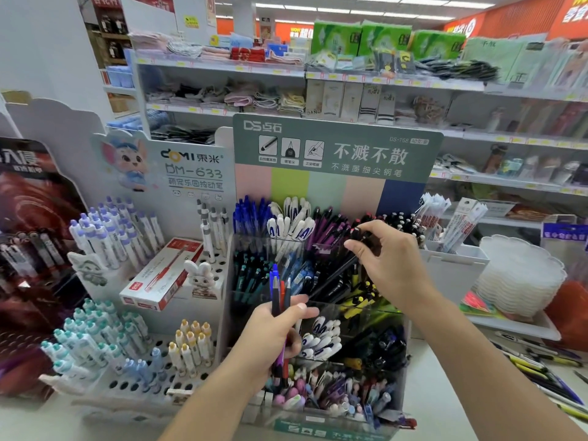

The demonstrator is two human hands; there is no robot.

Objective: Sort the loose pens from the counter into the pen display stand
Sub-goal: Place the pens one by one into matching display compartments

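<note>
A black pen [337,275] slants into the pen display stand [321,313]; loose pens [541,367] lie on the counter.

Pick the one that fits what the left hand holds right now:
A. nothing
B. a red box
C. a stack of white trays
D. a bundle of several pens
D: the left hand grips a bundle of pens, blue, red and dark ones sticking up above the fingers, in front of the display stand.
</note>
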